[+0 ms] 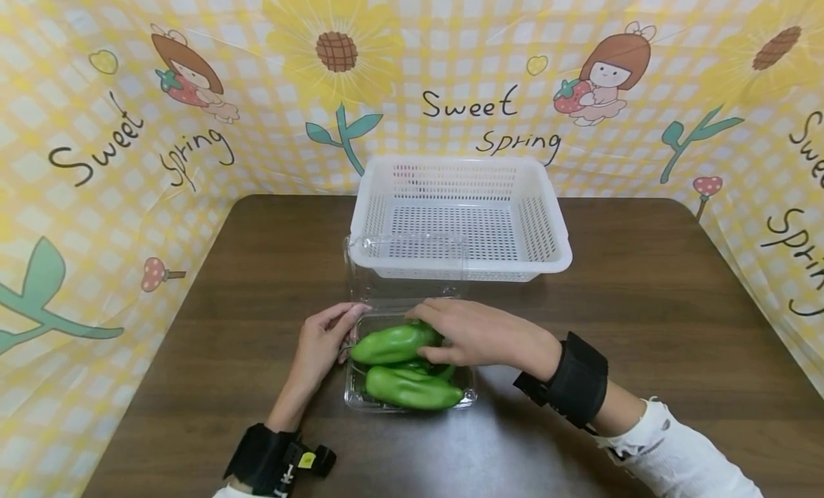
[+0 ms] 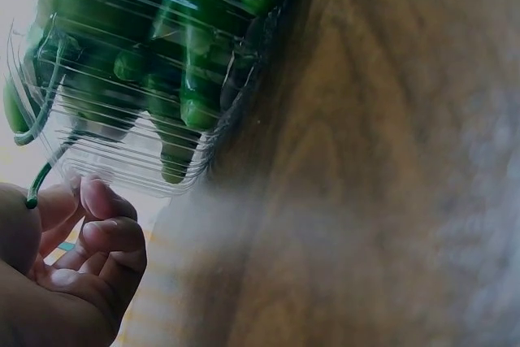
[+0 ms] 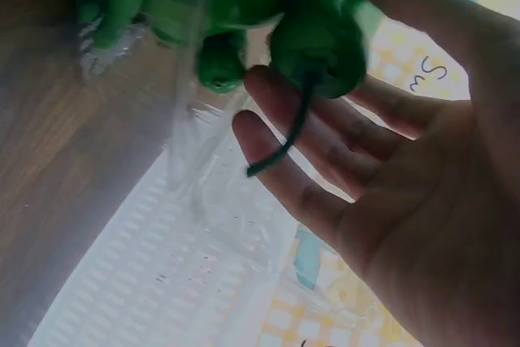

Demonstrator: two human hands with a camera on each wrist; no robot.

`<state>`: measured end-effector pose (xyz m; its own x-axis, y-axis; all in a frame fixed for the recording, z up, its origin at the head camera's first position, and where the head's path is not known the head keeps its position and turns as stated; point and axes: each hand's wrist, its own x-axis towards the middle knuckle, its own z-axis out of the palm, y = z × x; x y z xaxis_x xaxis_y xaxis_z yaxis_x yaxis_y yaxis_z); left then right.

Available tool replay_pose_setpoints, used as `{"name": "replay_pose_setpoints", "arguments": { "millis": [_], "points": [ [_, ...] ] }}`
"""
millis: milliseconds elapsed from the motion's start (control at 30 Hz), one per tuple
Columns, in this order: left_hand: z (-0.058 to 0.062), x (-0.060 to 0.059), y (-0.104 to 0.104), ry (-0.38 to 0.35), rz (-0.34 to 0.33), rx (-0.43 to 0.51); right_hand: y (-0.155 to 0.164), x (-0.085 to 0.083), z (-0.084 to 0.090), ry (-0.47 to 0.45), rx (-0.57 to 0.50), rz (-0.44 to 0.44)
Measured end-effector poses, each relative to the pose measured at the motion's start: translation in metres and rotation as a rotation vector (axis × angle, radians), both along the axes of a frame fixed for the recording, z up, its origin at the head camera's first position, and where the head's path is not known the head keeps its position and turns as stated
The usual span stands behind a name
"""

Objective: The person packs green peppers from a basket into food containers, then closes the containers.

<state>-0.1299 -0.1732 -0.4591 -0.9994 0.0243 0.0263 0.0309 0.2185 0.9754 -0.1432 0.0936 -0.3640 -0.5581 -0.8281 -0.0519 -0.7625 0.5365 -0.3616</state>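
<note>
A clear plastic clamshell box (image 1: 357,398) stands on the table with its lid (image 1: 405,269) raised at the back. Several green peppers lie in it, one (image 1: 415,389) along the front. With its thumb and curled fingers, my left hand (image 1: 322,340) pinches the box's rim at the back left corner. My right hand (image 1: 483,333) grips the upper green pepper (image 1: 389,343) near its right end. In the right wrist view, the thumb and fingers lie on opposite sides of that pepper (image 3: 321,50), its stem hanging between them. Ribbed box wall (image 2: 154,152) shows in the left wrist view.
A white perforated plastic basket (image 1: 556,258) stands behind the box, partly overlapped by the transparent lid. The brown wooden table (image 1: 644,305) is bordered by a yellow checked cloth (image 1: 412,54) at the back and sides.
</note>
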Motion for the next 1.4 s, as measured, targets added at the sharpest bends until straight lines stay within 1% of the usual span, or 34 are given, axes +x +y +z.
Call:
{"name": "replay_pose_setpoints", "arguments": {
  "millis": [133,233,333,433,533,700,967,1167,1267,1400],
  "points": [
    [0.0,-0.001,0.0,-0.001,-0.003,0.005,0.001,-0.002,-0.005,0.074,0.005,-0.002],
    [0.001,-0.001,0.0,-0.013,0.005,0.004,0.002,-0.003,-0.008,0.123,0.005,-0.022],
    [0.001,0.0,0.0,-0.029,0.018,-0.009,0.004,-0.004,-0.011,0.13,0.001,-0.055],
    [0.0,0.0,0.0,-0.038,0.028,-0.017,0.004,-0.005,-0.014,0.121,-0.004,-0.068],
    [0.0,0.0,0.0,-0.035,0.024,-0.014,0.004,-0.006,-0.015,0.122,-0.014,-0.065],
    [0.001,0.001,0.001,-0.03,0.015,-0.006,0.003,-0.006,-0.017,0.165,-0.019,-0.061],
    [0.002,0.001,0.001,-0.034,0.019,-0.004,0.003,-0.007,-0.019,0.231,-0.027,-0.053],
    [0.001,0.001,0.001,-0.052,0.018,-0.001,0.003,-0.007,-0.02,0.234,-0.042,-0.043],
    [0.004,0.001,0.001,-0.063,0.012,0.009,0.003,-0.007,-0.02,0.231,-0.041,-0.043],
    [0.018,0.005,0.005,-0.072,0.004,0.014,0.003,-0.008,-0.019,0.227,-0.024,-0.045]
  ]
}}
